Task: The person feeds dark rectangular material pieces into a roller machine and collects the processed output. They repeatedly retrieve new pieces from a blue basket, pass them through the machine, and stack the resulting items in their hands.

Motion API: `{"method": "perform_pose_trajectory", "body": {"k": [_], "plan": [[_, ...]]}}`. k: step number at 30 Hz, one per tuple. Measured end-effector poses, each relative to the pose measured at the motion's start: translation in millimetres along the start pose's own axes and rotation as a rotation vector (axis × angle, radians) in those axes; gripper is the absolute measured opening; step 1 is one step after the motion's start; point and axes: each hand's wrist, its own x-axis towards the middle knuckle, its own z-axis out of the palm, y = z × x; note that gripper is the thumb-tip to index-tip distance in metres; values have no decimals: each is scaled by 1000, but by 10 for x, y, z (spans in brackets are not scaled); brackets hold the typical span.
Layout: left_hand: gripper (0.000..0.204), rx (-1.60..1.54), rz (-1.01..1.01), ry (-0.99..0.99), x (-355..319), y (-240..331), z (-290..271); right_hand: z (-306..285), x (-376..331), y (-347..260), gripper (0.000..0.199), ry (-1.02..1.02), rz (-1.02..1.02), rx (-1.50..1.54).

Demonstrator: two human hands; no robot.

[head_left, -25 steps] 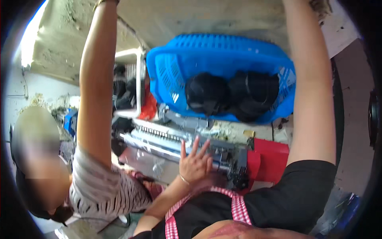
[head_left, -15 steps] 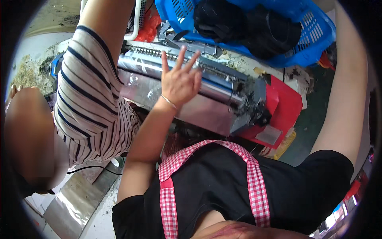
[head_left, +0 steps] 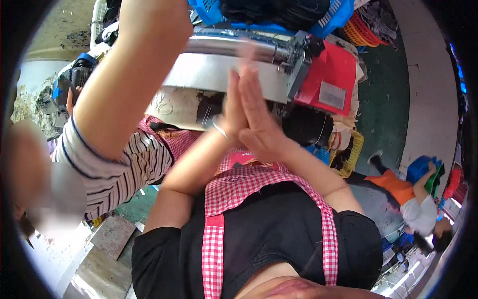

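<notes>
A: What has changed since half a second ago?

B: Then the left hand (head_left: pixel 233 107) was alone, spread wide in front of the machine (head_left: pixel 219 79), and the right arm was stretched up at the side. Now the right hand (head_left: pixel 261 124) has come in and the two are pressed palm to palm. The view has also tipped, so the blue basket (head_left: pixel 338 15) sits at the very top edge.

A: Are the fingers (head_left: pixel 246 82) holding anything?

B: No. They are straight, flat against each other and a bit blurred, with nothing between them. A thin bangle (head_left: pixel 219 130) sits on the left wrist.

A: And where is the machine?

B: Just behind the fingertips and apart from them. Its roller (head_left: pixel 229 45) runs along the top, the red box (head_left: pixel 331 72) is at its right end, and the basket lies above it.

A: Who else is close?

B: A person in a striped sleeve (head_left: pixel 107 169) on the left, with an arm (head_left: pixel 134 70) raised across the machine's left part.

A: What step would you call it?

B: I'd judge it a pause with the hands off the machine. Touching it would call for parting the palms and keeping clear of that raised arm and the roller.
</notes>
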Motion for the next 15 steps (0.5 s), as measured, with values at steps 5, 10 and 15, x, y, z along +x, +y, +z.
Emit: {"method": "perform_pose_trajectory", "body": {"k": [5, 10, 15], "plan": [[66, 273, -55, 20, -925, -62, 683, 232, -28, -7, 68, 148, 151, 341], [70, 891, 397, -180, -907, 369, 103, 976, -315, -21, 73, 323, 432, 1129], [41, 1045, 334, -51, -896, 720, -712, 1172, -758, -478, 77, -708, 479, 366]]}}
